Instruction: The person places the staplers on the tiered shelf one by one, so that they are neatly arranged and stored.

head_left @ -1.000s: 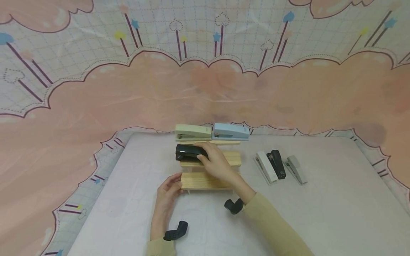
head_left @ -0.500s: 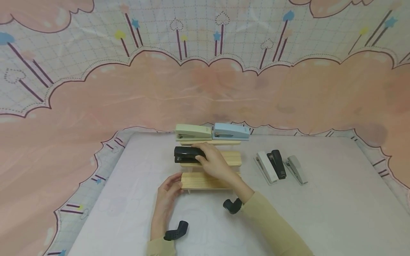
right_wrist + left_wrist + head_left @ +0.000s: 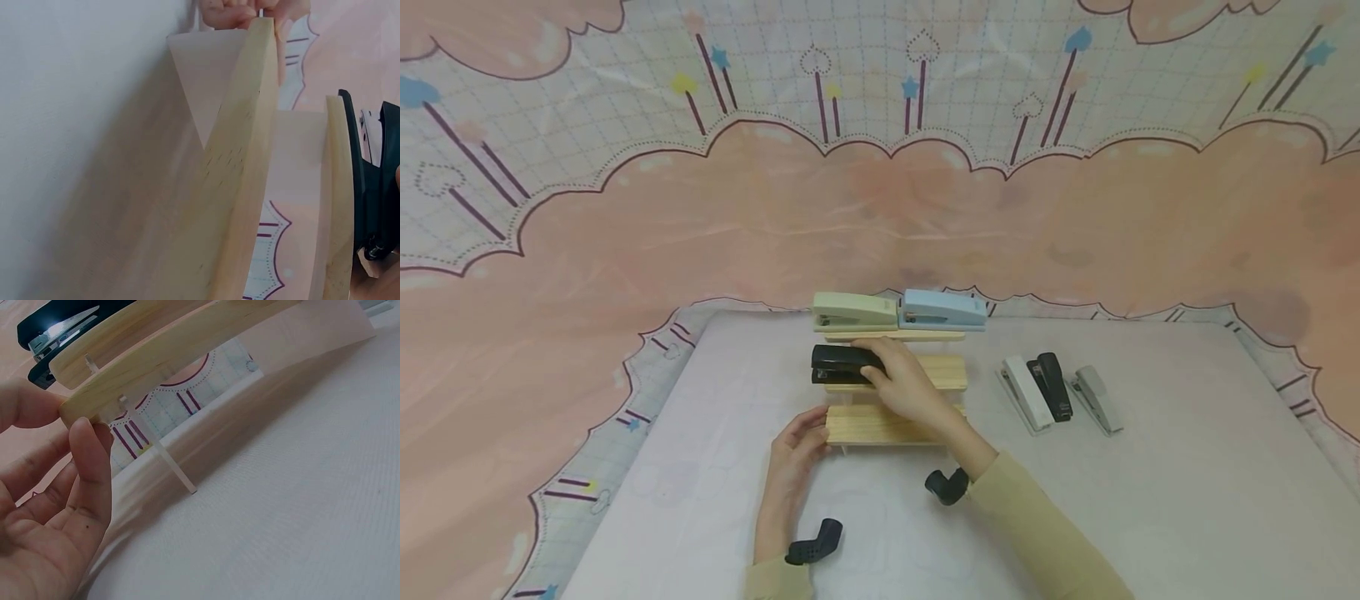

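Observation:
In the head view, a tiered stand of wooden boards on clear supports stands in the middle of the table. My right hand (image 3: 904, 385) grips the right part of a black stapler (image 3: 842, 364) at the left side of the middle board (image 3: 943, 372). The right wrist view shows this stapler's base (image 3: 357, 181) along that board, apparently touching it. Part of the stapler is hidden by my fingers. My left hand (image 3: 793, 454) pinches the left end of the lowest board (image 3: 880, 425) between thumb and fingers, as the left wrist view shows closely.
A green stapler (image 3: 853, 311) and a light blue stapler (image 3: 943, 308) sit end to end on the top board (image 3: 917, 335). Right of the stand, a white stapler (image 3: 1027, 393), another black stapler (image 3: 1052, 386) and a grey stapler (image 3: 1097, 400) lie on the white table (image 3: 1195, 467).
My right hand and the black stapler have come slightly down and nearer on the middle board. The left hand stays on the lowest board's end.

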Motion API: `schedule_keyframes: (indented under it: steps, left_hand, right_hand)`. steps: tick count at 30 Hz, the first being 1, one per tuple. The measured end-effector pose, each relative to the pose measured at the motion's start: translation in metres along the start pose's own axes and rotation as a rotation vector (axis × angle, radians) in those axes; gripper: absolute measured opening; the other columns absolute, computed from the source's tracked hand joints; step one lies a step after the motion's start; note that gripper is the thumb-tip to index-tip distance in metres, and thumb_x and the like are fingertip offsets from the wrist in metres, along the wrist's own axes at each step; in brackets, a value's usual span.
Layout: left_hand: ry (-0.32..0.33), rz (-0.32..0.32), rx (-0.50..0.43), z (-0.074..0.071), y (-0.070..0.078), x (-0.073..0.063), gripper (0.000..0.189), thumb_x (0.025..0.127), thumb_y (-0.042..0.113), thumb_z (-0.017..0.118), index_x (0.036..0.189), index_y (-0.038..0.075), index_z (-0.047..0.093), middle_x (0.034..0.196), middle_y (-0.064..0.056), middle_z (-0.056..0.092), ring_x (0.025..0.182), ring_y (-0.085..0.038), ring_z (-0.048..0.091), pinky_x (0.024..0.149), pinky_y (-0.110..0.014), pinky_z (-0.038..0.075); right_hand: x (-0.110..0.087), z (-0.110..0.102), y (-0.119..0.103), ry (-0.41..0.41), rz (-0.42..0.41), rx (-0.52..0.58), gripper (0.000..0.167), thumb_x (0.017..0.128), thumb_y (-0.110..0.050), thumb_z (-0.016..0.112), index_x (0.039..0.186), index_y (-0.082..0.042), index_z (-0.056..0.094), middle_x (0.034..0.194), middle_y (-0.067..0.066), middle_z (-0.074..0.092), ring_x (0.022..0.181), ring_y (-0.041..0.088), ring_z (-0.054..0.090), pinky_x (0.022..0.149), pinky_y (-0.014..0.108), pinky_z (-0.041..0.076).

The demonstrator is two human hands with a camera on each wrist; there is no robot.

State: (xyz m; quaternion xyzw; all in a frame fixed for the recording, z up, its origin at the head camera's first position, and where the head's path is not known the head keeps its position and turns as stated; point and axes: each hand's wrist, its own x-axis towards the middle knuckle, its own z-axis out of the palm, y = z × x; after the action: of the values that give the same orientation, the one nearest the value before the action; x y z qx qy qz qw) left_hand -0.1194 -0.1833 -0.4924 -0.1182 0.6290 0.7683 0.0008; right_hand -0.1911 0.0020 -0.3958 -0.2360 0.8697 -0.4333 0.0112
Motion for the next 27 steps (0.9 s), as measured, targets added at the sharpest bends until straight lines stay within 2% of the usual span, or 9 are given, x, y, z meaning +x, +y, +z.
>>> schedule_keyframes:
  steps: [8,15,27]
  left_hand:
    - [0.000,-0.013,-0.008,0.000,0.000,0.001,0.044,0.089,-0.001,0.057,0.132,-0.005,0.050,0.103,0.005,0.063,0.086,-0.007,0.061,0.071,-0.019,0.050]
    - [0.000,-0.017,0.026,-0.001,0.002,0.002,0.045,0.089,0.001,0.059,0.133,-0.002,0.051,0.106,0.004,0.060,0.087,-0.007,0.059,0.071,-0.019,0.050]
    - [-0.003,-0.007,0.024,-0.002,0.000,0.004,0.044,0.089,0.001,0.059,0.132,-0.003,0.052,0.106,0.003,0.061,0.087,-0.007,0.060,0.071,-0.019,0.050]
  right_hand:
    - [-0.002,0.000,0.002,0.021,0.002,0.049,0.041,0.094,-0.011,0.058,0.135,-0.015,0.053,0.131,0.008,0.057,0.124,0.025,0.049,0.107,0.046,0.040]
    - [-0.007,-0.002,0.010,0.095,-0.012,0.069,0.044,0.089,-0.010,0.065,0.132,-0.017,0.057,0.128,0.006,0.059,0.123,0.027,0.051,0.106,0.047,0.041]
    - [-0.020,-0.012,0.028,0.181,-0.011,0.118,0.042,0.087,-0.007,0.066,0.128,-0.016,0.060,0.129,0.005,0.060,0.119,0.024,0.055,0.104,0.041,0.044]
